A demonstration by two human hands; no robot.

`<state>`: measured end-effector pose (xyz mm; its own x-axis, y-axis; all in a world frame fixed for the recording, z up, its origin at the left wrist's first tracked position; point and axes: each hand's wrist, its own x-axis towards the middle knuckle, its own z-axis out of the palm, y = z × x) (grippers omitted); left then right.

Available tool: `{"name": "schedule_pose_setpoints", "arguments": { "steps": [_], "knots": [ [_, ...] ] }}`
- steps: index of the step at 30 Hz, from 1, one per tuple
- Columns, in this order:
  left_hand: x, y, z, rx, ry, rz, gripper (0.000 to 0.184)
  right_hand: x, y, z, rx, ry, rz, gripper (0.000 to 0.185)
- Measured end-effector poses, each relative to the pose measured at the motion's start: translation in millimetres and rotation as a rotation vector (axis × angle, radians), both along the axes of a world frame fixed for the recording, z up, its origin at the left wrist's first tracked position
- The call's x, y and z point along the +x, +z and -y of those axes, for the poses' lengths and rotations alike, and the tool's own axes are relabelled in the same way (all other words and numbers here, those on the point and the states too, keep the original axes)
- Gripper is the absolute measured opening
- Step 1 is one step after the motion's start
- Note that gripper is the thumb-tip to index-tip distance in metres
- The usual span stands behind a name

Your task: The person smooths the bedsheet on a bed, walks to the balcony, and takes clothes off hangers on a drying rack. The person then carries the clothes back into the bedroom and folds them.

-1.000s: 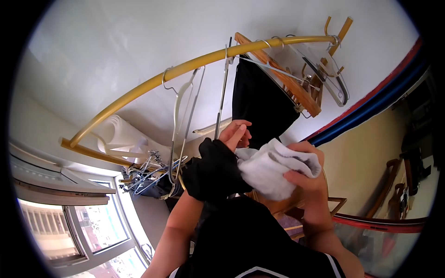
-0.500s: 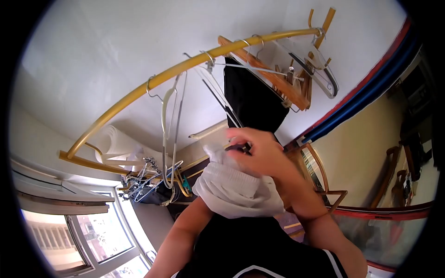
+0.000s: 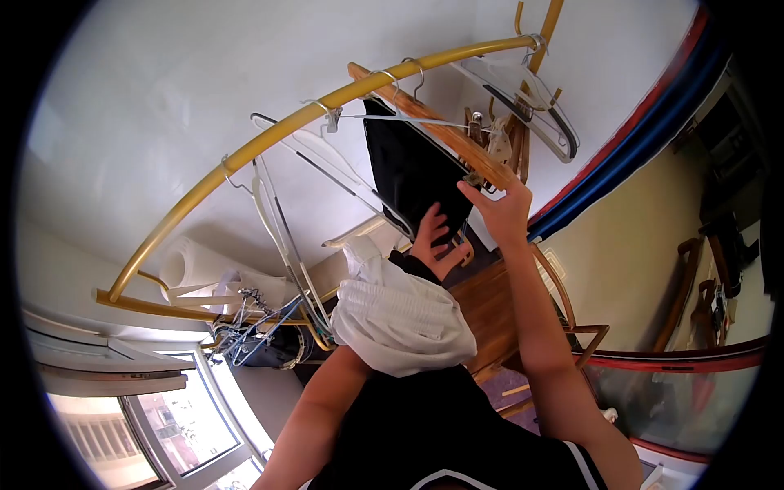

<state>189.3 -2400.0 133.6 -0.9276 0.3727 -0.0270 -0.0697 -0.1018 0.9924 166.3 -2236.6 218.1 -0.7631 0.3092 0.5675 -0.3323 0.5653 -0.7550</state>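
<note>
White bunched cloth with a gathered elastic band (image 3: 400, 318) hangs over my left forearm. Past it, my left hand (image 3: 438, 245) has its fingers spread, in front of the lower part of a black garment (image 3: 408, 175); whether it touches the fabric I cannot tell. Something dark (image 3: 411, 265) lies around my left wrist. My right hand (image 3: 505, 212) grips the lower end of a wooden hanger (image 3: 441, 124), thumb near a metal clip (image 3: 474, 178) at the garment's corner. The black garment hangs beneath this hanger.
A curved yellow rail (image 3: 269, 135) carries several hangers, including a white one (image 3: 278, 212) at left. Tangled wire hangers (image 3: 257, 322) and a white roll (image 3: 192, 265) sit below. A window (image 3: 184, 416) is lower left, a wooden chair (image 3: 555, 286) at right.
My right hand has left the white cloth and moved up and right to the wooden hanger. My left fingers now show, spread beyond the cloth. The view has shifted slightly.
</note>
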Motion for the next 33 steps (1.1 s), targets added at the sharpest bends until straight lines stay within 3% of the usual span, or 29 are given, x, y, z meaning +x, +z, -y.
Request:
{"name": "schedule_pose_setpoints", "arguments": {
  "steps": [5, 7, 10, 13, 15, 19, 20, 21, 23, 24, 25, 28, 30, 32, 33],
  "knots": [
    [-16.9, 4.2, -3.4, -0.001, 0.211, -0.038, 0.112, 6.4, 11.6, 7.9, -0.017, 0.019, -0.08, 0.029],
    [-26.0, 6.2, -0.3, -0.098, 0.359, -0.267, 0.109, 5.3, 10.2, 4.7, -0.006, 0.016, -0.122, 0.026],
    [-44.5, -2.5, 7.4, -0.17, 0.523, -0.325, 0.107, -0.9, -1.3, -7.8, 0.044, -0.01, -0.213, 0.026],
    [-67.9, -19.2, 21.8, -0.117, 0.629, -0.327, 0.11, -5.8, -1.3, -15.4, -0.104, 0.039, -0.239, 0.021],
    [-69.8, -2.9, 30.3, -0.387, 0.764, -0.279, 0.115, -7.0, 4.3, -19.7, -0.245, 0.107, -0.187, 0.016],
    [-104.3, -14.1, 51.5, -0.39, 0.844, -0.384, 0.121, -23.2, 1.0, -33.9, -0.411, 0.174, -0.218, 0.014],
    [-115.4, -17.6, 57.3, -0.439, 0.78, -0.265, 0.122, -27.2, 1.9, -36.3, -0.462, 0.189, -0.223, 0.012],
    [-124.1, -22.2, 54.1, -0.035, 0.597, -0.205, 0.12, -29.8, 2.7, -37.8, -0.512, 0.205, -0.228, 0.011],
    [-149.0, -39.4, 59.0, -0.205, 0.453, 0.063, 0.104, -31.9, 6.6, -38.9, -0.56, 0.234, -0.203, 0.01],
    [-155.4, -40.1, 59.5, -0.56, 0.533, -0.11, 0.073, -36.1, 5.6, -41.7, -0.601, 0.287, -0.241, 0.009],
    [-156.3, -42.9, 58.6, -0.554, 0.537, -0.112, 0.073, -39.9, 4.7, -46.0, -0.639, 0.34, -0.278, 0.009],
    [-128.3, -24.0, 54.0, -0.139, 0.401, -0.127, 0.049, -38.1, -5.7, -39.1, -0.621, 0.32, -0.208, 0.019],
    [-118.2, -24.2, 51.8, -0.192, 0.432, -0.173, 0.042, -46.4, -30.4, -23.2, -0.646, 0.372, -0.089, 0.042],
    [-112.2, -32.0, 52.2, -0.266, 0.441, -0.181, 0.044, -60.5, -57.6, 3.4, -0.439, 0.399, 0.18, 0.05],
    [-106.8, -32.0, 51.3, -0.206, 0.413, -0.155, 0.041, -66.6, -56.7, 21.5, -0.255, 0.404, 0.154, 0.052]
  ]
}}
